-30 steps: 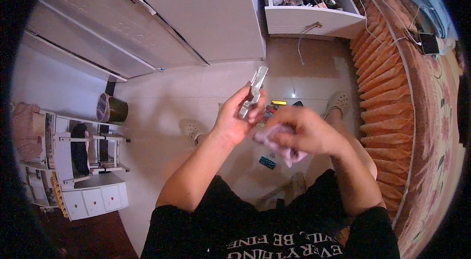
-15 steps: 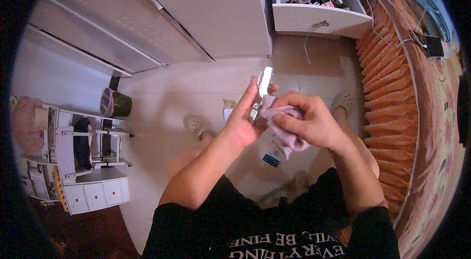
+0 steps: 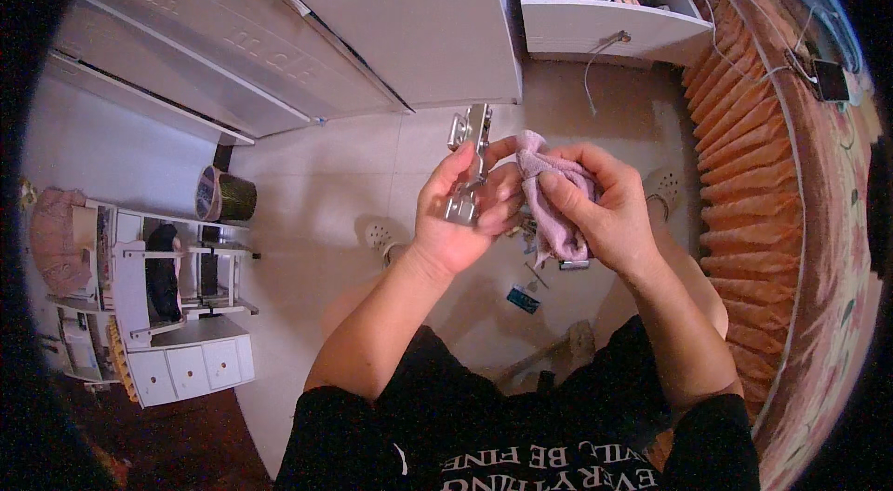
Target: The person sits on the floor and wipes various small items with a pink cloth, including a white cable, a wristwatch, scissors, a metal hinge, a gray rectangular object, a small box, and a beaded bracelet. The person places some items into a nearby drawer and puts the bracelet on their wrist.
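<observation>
A shiny metal cabinet hinge (image 3: pixel 476 128) lies in my left hand (image 3: pixel 448 235), its rounded cup end over the palm and its arm pointing away from me. The left thumb and fingers hold it. My right hand (image 3: pixel 614 207) grips a crumpled pink cloth (image 3: pixel 560 203) between thumb and fingers, just right of the hinge. A gap shows between the hinge and most of the cloth. Below the hands, small metal parts lie on the floor, partly hidden by the cloth, along with a thin tool (image 3: pixel 537 275) and a small blue packet (image 3: pixel 524 298).
Ahead stands a white cabinet with its drawer (image 3: pixel 614 24) pulled out, full of cluttered items. To the right is a bed with an orange ruffled skirt (image 3: pixel 735 203) and a phone (image 3: pixel 831 80) on a cable. A wastebasket (image 3: pixel 240 199) and white furniture (image 3: pixel 186 370) stand left.
The cloth has come away from the hinge, toward the right. My left hand has turned the hinge, so its cup end and side bracket now show, and moved slightly left.
</observation>
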The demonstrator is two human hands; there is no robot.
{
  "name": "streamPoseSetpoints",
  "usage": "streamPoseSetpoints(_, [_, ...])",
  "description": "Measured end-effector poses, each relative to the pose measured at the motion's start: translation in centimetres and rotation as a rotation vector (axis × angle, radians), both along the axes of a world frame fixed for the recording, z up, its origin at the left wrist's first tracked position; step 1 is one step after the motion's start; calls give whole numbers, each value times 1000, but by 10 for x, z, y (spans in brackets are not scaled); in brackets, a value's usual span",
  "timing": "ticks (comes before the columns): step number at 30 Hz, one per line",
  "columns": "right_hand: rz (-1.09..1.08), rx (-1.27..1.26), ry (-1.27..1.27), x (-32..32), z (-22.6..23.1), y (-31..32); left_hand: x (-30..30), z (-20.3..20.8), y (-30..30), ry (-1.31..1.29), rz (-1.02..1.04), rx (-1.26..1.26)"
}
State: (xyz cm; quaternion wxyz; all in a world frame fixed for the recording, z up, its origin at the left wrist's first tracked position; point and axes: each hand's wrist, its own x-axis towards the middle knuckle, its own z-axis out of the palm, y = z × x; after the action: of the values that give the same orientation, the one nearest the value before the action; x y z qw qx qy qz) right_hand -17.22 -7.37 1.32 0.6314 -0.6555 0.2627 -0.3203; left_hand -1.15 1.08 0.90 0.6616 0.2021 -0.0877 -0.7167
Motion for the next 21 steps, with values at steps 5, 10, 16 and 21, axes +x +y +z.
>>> streamPoseSetpoints(5, [-34,-115,-15,7,-4,11,-11,1,-3,-84,139,96])
streamPoseSetpoints(10, [15,-411,85,21,-11,35,-25,-8,-7,-68,136,153])
streamPoseSetpoints(16, [203,-384,63,7,-3,21,-7,-1,-14,-160,198,51])
streamPoseSetpoints(21, [153,249,-125,17,-3,20,-17,6,-9,-315,181,66])
